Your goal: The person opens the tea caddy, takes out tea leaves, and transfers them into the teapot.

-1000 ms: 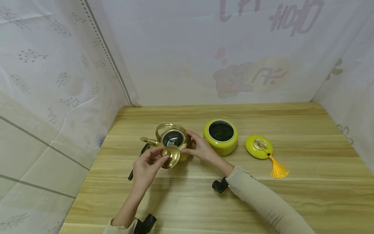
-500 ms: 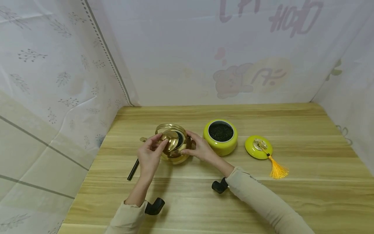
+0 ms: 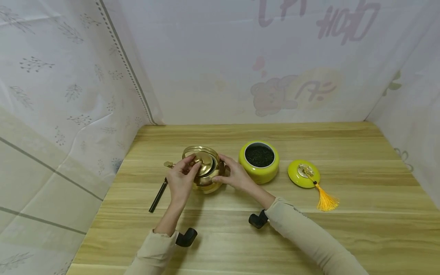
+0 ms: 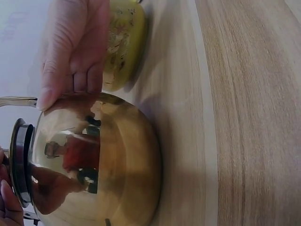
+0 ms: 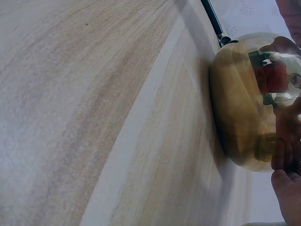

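Observation:
In the head view a brass teapot (image 3: 207, 187) stands on the wooden table, its spout to the left and its arched handle (image 3: 197, 148) raised. My left hand (image 3: 181, 182) pinches the knob of the brass teapot lid (image 3: 206, 168) between thumb and fingers. The lid covers most of the opening, with a dark gap along its right edge. Seen by the left wrist, the lid (image 4: 19, 162) sits slightly proud of the teapot's mouth. My right hand (image 3: 238, 175) grips the teapot's right side, thumb on the near face and fingers behind.
A yellow jar (image 3: 262, 175) filled with dark tea leaves (image 3: 259, 155) stands just right of the teapot. Farther right lies its yellow lid (image 3: 297, 178) with an orange tassel (image 3: 327, 200). A dark thin handle (image 3: 158, 198) lies left of the teapot. Fabric walls (image 3: 206, 76) enclose the table.
My left hand has carried the teapot lid from the near side of the pot up and right over its mouth, covering the opening. My right hand stays on the teapot.

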A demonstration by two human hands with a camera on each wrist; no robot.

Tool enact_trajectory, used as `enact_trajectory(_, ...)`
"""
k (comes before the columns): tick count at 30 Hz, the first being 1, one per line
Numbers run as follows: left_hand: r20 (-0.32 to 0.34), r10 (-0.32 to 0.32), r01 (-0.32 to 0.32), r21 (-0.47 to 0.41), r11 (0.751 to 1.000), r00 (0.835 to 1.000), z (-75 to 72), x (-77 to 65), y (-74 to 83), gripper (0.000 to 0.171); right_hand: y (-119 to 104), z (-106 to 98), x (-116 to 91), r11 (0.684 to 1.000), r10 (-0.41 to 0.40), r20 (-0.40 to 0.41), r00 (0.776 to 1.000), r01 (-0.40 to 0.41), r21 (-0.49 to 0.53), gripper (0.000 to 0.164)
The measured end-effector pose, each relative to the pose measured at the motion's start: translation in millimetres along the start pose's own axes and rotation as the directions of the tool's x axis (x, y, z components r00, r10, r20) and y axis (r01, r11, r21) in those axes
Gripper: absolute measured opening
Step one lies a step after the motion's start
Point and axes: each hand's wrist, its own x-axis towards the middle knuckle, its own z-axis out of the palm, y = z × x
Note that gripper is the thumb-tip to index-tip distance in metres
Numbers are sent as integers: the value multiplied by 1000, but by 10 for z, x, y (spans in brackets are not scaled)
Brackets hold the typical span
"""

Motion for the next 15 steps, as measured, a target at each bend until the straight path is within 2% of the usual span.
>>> enact_trajectory(9, 0, 39, -39, 30, 999, 999, 51, 0, -8, 26, 9, 10, -4, 1000, 9, -5, 1000, -9, 3, 80)
enact_trajectory(13, 10, 46, -46, 62, 997, 999, 45, -4, 174, 25, 19, 14, -2, 1000, 14, -3, 1000, -14, -4, 80)
enact_trajectory(15, 15, 43, -44, 77, 996, 999, 51, -5, 189, 25, 16, 13, -4, 1000, 16, 0, 1000, -16, 0, 80)
